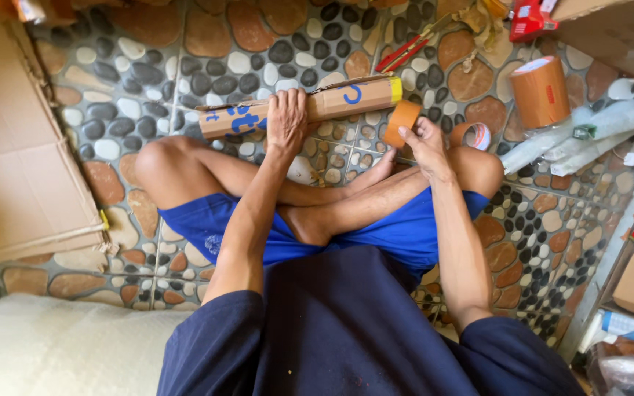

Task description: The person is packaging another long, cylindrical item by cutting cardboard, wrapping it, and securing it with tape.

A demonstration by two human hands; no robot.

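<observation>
A: Biggest near the long cardboard package [299, 108]?

B: Flattened cardboard sheet [16, 139], well off its blue-marked end, edge raised from the pebble-pattern floor [141, 66]. Open floor between the two.

A: Package itself?

B: Lying flat on the floor just beyond the crossed legs, yellow strip at its far end. Clear floor along the far long edge.

A: Next down?

B: Large brown tape roll [541, 92] upright, past the yellow end, beside clear plastic rolls [588, 136]. Red scissors [409, 50] beyond the package, apart from it.

A: Hands?

B: Left hand [286, 121] closed over the package's middle, fingers curled over the far edge. Right hand [425, 143] gripping a small orange tape roll [402, 121], just under the yellow end. Another small roll [475, 134] right beside that hand.
</observation>
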